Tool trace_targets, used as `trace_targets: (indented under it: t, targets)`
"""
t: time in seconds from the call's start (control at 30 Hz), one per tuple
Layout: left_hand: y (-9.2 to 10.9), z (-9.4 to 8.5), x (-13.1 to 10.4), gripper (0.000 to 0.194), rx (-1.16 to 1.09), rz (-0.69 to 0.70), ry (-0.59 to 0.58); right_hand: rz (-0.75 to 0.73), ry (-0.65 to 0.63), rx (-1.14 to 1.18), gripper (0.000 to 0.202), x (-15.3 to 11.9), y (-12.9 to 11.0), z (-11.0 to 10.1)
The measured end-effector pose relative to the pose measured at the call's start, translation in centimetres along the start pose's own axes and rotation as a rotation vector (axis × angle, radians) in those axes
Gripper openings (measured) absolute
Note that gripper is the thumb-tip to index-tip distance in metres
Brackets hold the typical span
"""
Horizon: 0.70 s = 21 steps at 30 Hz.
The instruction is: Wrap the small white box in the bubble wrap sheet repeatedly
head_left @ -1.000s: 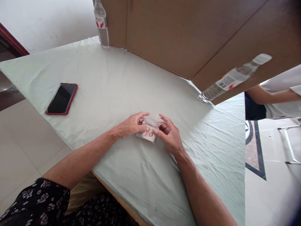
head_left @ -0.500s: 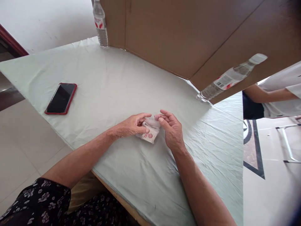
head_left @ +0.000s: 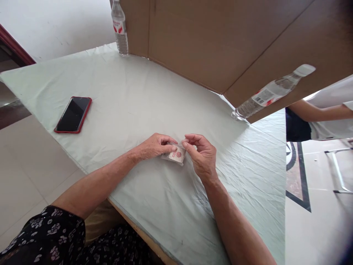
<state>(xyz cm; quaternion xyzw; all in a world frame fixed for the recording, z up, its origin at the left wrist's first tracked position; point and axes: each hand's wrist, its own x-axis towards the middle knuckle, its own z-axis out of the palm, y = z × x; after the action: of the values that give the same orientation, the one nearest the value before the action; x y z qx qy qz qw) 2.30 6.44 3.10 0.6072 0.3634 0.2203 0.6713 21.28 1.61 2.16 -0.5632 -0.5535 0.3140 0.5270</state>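
Note:
A small pale packet (head_left: 176, 154) with red print, in a clear plastic wrapper, is at the middle of the cloth-covered table. My left hand (head_left: 158, 145) is closed on its left side, the thumb on the printed face and the fingers behind. At the packet's upper right corner, my right hand (head_left: 202, 152) pinches the clear plastic between thumb and forefinger. What the packet holds cannot be seen.
A phone in a red case (head_left: 73, 115) lies at the left. Two water bottles, one at the back left (head_left: 120, 31) and one at the right (head_left: 271, 95), stand against a brown cardboard panel (head_left: 198, 40). Beyond the right table edge is another person's arm (head_left: 322, 110).
My right hand has closed from spread fingers to a pinch at the plastic. The loose plastic above the packet now sits lower, and the packet is tilted slightly differently.

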Motion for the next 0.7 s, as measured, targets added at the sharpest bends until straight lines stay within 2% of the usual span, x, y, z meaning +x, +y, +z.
trace_targets:
  t: [0.17,0.37,0.47,0.6,0.7]
  targets:
    - [-0.4,0.1,0.3,0.036,-0.039,0.039,0.063,-0.120,0.005,-0.166,0.003,-0.7,-0.4,0.2]
    - [-0.7,0.5,0.4,0.034,-0.021,0.076,0.112,-0.471,-0.061,-0.454,0.012,-1.0,-0.3,-0.1]
    - [-0.8,0.8,0.5,0.033,0.037,0.114,0.129,-0.545,-0.138,-0.574,0.010,-1.6,-0.5,-0.3]
    - [-0.8,0.7,0.6,0.032,0.255,0.176,0.192,-0.631,-0.190,-0.484,0.010,-3.1,-1.1,-0.3]
    - [-0.8,0.3,0.6,0.030,0.373,0.217,0.240,-0.588,-0.069,-0.324,0.005,-3.3,-0.9,-0.4]
